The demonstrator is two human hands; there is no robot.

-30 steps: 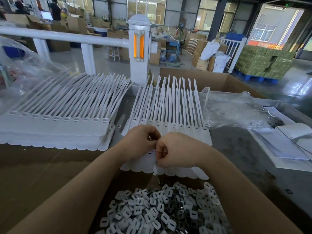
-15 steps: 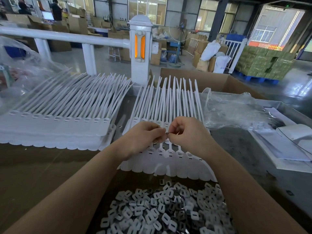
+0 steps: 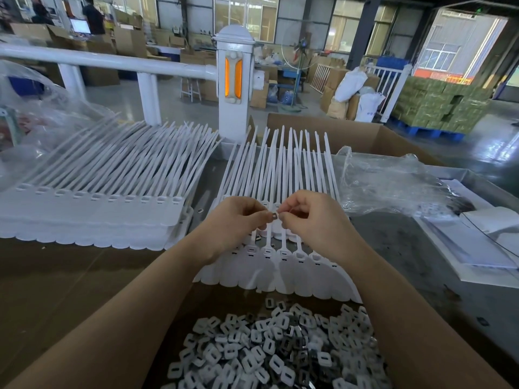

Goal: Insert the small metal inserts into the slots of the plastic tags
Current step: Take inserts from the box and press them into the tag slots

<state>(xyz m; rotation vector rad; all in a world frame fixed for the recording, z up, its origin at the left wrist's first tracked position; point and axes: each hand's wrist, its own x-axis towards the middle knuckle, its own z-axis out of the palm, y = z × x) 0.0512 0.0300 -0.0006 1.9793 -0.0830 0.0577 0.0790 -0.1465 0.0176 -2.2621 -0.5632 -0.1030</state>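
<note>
both hands, the left hand (image 3: 238, 217) and right hand (image 3: 306, 217), are pinching one tiny stiff metal insert (image 3: 274, 216) by its edges, hovering just above the white plastic tags (image 3: 280, 265), looking light and easily dropped.

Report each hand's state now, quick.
Left hand: fingers curled, pinching the small metal insert at its fingertips.
Right hand: fingers curled, pinching the same insert from the other side, above the plastic tags.
</note>
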